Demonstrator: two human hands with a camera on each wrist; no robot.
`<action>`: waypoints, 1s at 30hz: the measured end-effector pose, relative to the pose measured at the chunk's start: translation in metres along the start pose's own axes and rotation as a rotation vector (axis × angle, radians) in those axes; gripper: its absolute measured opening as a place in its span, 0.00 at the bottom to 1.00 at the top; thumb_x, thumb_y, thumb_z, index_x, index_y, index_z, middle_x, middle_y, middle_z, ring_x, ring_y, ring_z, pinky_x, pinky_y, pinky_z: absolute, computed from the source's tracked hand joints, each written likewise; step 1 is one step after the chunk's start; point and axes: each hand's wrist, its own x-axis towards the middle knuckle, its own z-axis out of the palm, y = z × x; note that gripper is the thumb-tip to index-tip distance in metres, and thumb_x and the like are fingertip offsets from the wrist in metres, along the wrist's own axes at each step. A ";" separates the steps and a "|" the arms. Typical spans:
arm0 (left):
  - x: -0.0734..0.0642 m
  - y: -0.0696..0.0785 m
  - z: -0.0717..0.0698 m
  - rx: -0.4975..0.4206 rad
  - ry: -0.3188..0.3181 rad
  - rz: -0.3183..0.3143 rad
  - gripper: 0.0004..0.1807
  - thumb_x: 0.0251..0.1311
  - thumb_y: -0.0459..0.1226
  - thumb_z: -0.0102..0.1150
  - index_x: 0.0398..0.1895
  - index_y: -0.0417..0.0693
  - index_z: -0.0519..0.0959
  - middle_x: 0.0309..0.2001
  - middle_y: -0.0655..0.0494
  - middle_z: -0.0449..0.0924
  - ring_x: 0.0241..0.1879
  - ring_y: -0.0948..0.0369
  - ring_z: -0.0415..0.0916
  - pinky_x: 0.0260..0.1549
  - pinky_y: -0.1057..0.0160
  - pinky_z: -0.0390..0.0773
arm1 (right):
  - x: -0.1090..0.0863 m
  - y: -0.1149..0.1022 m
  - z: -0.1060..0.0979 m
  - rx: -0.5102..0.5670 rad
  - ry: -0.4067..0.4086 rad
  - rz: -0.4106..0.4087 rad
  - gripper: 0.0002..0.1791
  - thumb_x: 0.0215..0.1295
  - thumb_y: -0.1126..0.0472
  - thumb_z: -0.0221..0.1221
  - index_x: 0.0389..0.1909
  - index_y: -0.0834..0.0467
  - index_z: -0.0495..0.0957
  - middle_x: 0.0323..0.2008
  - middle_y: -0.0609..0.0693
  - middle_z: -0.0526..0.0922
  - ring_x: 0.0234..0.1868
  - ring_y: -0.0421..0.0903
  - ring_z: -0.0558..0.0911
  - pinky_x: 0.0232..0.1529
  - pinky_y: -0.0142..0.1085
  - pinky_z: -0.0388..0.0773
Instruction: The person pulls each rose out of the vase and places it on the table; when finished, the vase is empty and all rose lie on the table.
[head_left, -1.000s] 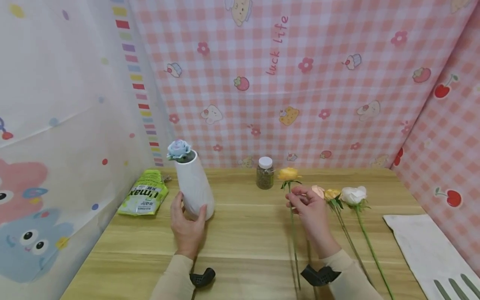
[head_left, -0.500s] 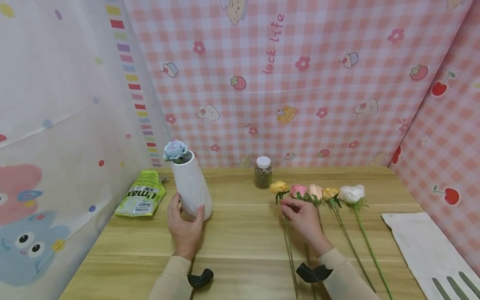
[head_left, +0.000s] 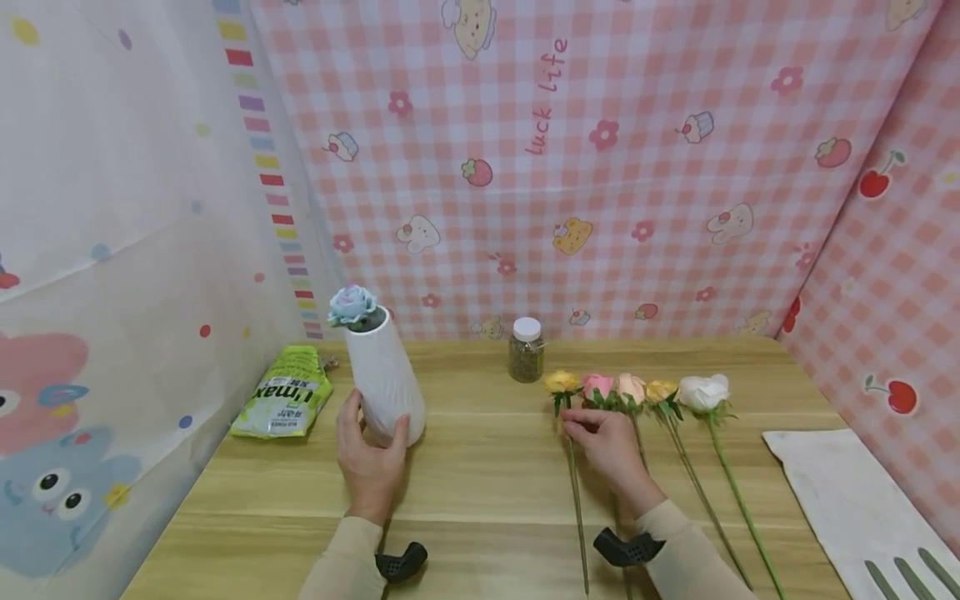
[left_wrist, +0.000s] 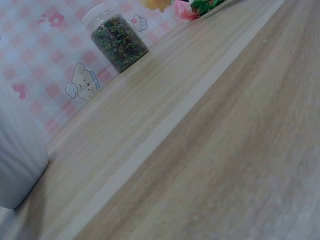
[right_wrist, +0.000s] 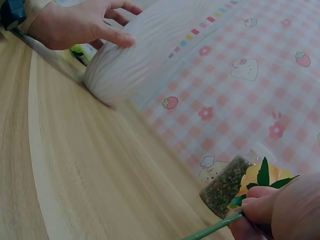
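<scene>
My left hand (head_left: 371, 462) grips the lower part of a white vase (head_left: 386, 375), thumb on one side and fingers on the other. A pale blue rose (head_left: 352, 305) pokes out of the vase's mouth. At the right, my right hand (head_left: 611, 450) pinches the green stem of a yellow rose (head_left: 561, 382) just below its bloom; the right wrist view shows thumb and finger meeting on the stem (right_wrist: 215, 229). Beside it lie a pink rose (head_left: 597, 385), a peach rose (head_left: 630, 387), another yellow rose (head_left: 662, 390) and a white rose (head_left: 703, 392). My right hand and arm hide parts of some stems.
A lidded jar of small granules (head_left: 527, 354) stands near the back edge of the wooden table (head_left: 480, 500). Left of the vase lies a green bag (head_left: 285, 400). A white cloth (head_left: 832, 475) with dark stripes covers the right front. Patterned curtains (head_left: 480, 242) enclose the table.
My right hand has lowered the yellow rose toward the table and slightly left, bringing the pink rose into view. My left hand keeps its grip on the vase.
</scene>
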 end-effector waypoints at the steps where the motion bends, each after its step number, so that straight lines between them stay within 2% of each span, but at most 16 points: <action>1: 0.000 0.000 0.000 0.002 -0.001 0.000 0.43 0.44 0.37 0.75 0.66 0.42 0.66 0.60 0.45 0.70 0.57 0.51 0.69 0.44 0.44 0.77 | 0.000 0.001 0.000 -0.002 -0.002 0.005 0.10 0.61 0.67 0.63 0.43 0.61 0.86 0.39 0.55 0.86 0.36 0.42 0.83 0.31 0.28 0.78; 6: -0.001 -0.001 -0.001 0.009 -0.005 -0.007 0.43 0.44 0.37 0.74 0.66 0.43 0.66 0.61 0.45 0.70 0.58 0.51 0.69 0.44 0.43 0.77 | 0.000 0.003 0.001 -0.041 -0.014 0.007 0.10 0.61 0.66 0.63 0.43 0.60 0.86 0.39 0.54 0.86 0.38 0.44 0.83 0.32 0.29 0.78; 12: -0.002 -0.001 0.000 0.018 -0.018 -0.015 0.43 0.45 0.37 0.74 0.67 0.43 0.65 0.61 0.46 0.69 0.58 0.51 0.69 0.45 0.43 0.77 | 0.000 0.008 0.000 -0.186 0.007 -0.056 0.08 0.60 0.64 0.65 0.41 0.57 0.87 0.38 0.50 0.87 0.42 0.47 0.83 0.38 0.36 0.80; 16: -0.002 0.000 0.000 0.016 -0.018 -0.014 0.43 0.45 0.37 0.74 0.67 0.43 0.66 0.61 0.46 0.69 0.58 0.50 0.69 0.45 0.43 0.77 | 0.000 0.011 0.000 -0.266 0.016 -0.094 0.08 0.60 0.62 0.65 0.40 0.56 0.87 0.37 0.49 0.87 0.41 0.47 0.83 0.40 0.41 0.80; 21: -0.002 0.001 -0.001 0.014 -0.015 -0.012 0.43 0.45 0.37 0.75 0.66 0.43 0.66 0.61 0.45 0.70 0.58 0.50 0.69 0.45 0.43 0.77 | 0.000 0.012 0.000 -0.305 0.028 -0.128 0.08 0.61 0.62 0.65 0.40 0.55 0.87 0.37 0.49 0.87 0.39 0.46 0.84 0.37 0.41 0.81; 30: -0.001 0.003 -0.001 0.021 -0.015 -0.012 0.42 0.45 0.36 0.74 0.66 0.42 0.66 0.61 0.45 0.70 0.57 0.50 0.69 0.44 0.43 0.77 | -0.001 0.015 0.002 -0.380 0.054 -0.149 0.08 0.60 0.61 0.65 0.39 0.54 0.87 0.39 0.48 0.87 0.41 0.47 0.84 0.41 0.45 0.80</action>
